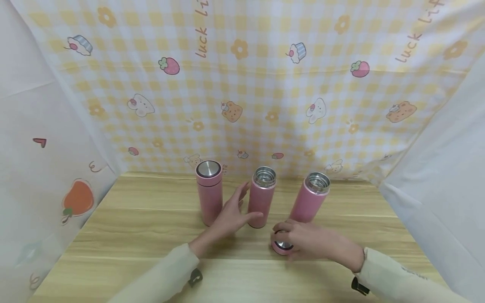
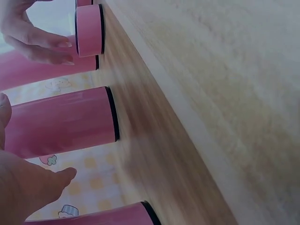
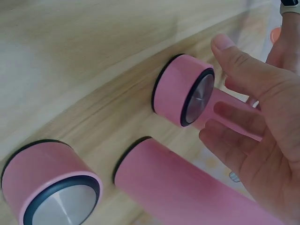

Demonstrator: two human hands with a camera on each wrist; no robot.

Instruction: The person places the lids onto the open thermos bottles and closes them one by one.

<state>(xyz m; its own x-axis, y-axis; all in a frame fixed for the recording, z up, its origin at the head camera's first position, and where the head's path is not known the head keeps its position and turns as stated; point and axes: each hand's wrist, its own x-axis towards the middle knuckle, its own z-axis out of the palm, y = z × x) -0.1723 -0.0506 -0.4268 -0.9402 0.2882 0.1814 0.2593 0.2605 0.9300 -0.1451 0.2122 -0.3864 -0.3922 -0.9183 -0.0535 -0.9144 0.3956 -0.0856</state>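
Three pink thermos bottles stand in a row. The left bottle (image 1: 210,202) wears its steel-topped lid; the middle bottle (image 1: 260,206) and the right bottle (image 1: 306,204) show bare steel mouths. Beside the middle bottle is my left hand (image 1: 231,215), thumb and fingers spread around its near side; contact cannot be made out. My right hand (image 1: 310,240) hovers over a pink lid (image 3: 180,91) on the table, thumb and fingers loosely about it, with a gap in the right wrist view. A second lid (image 3: 51,164) sits nearby, hidden from the head view by my right hand.
The wood-grain table (image 1: 151,235) carries everything. Behind it hangs a yellow checked cloth (image 1: 242,84) with cartoon prints. White cloth (image 1: 447,168) closes the right side, and printed white cloth (image 1: 45,168) closes the left.
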